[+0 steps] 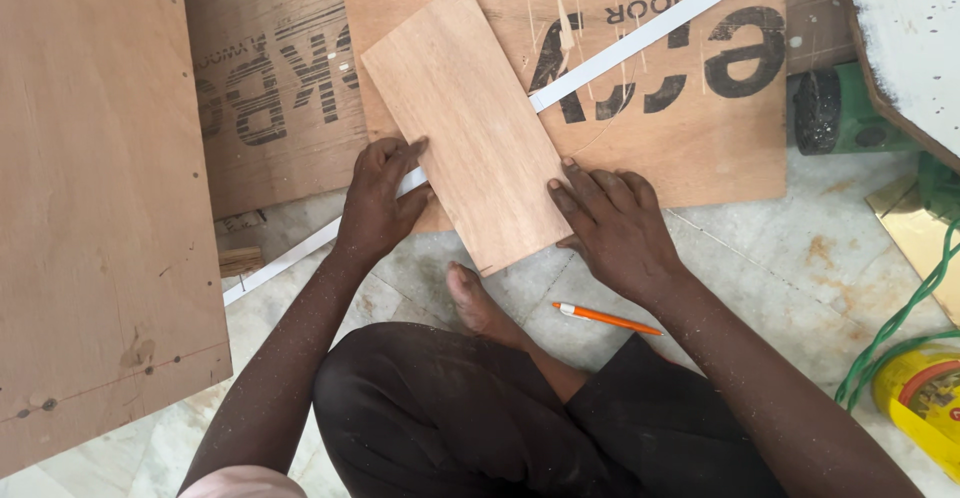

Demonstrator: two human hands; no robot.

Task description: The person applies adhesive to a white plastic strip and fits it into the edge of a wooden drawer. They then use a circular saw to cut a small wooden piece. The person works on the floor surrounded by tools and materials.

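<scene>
A small rectangular plywood piece (465,123) lies tilted on top of a long white strip (640,40) and a larger plywood sheet (700,128). My left hand (378,203) rests at the piece's left edge, fingers on the white strip and the wood. Along the lower right edge of the piece, my right hand (615,228) lies flat with fingers apart, pressing against it. Neither hand grips anything. An orange pen (605,318) lies on the floor below my right hand, beside my bare foot (475,298).
A big plywood board (95,198) fills the left side. Another printed sheet (270,88) lies behind. At right are a green tool (850,108), a green cable (900,318), a yellow tin (925,398) and a white-topped board (915,28) on the marble floor.
</scene>
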